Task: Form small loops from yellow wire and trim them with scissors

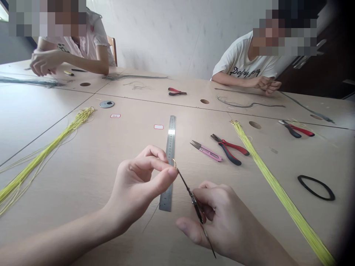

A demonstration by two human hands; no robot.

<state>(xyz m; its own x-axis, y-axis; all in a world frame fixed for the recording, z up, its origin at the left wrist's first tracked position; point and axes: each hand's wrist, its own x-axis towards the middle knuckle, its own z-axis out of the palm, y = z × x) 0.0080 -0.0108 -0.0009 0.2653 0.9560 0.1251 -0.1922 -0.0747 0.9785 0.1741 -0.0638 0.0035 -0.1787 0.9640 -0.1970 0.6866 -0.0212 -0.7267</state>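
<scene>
My left hand (145, 175) is closed in a pinch, thumb against index finger, on a thin strand. A small gold-coloured loop (174, 162) sticks out at the fingertips, and a fine strand end (151, 218) trails below the hand. With fingers curled, my right hand (219, 214) holds a slender dark metal tool (197, 208) with a bit of red on it. Its upper tip meets my left fingertips; its lower end is thin and pointed. The tool's exact kind is unclear. Beneath my left fingers lies a steel ruler (165, 199), partly covered.
Pink thread snips (206, 151) and red-black pliers (229, 149) lie right of the ruler. Yellow cord bundles stretch along the left (52, 147) and right (273, 179). A black ring (316, 187) lies far right. Two people sit opposite, with more pliers (176, 91) and dark cords (252, 105).
</scene>
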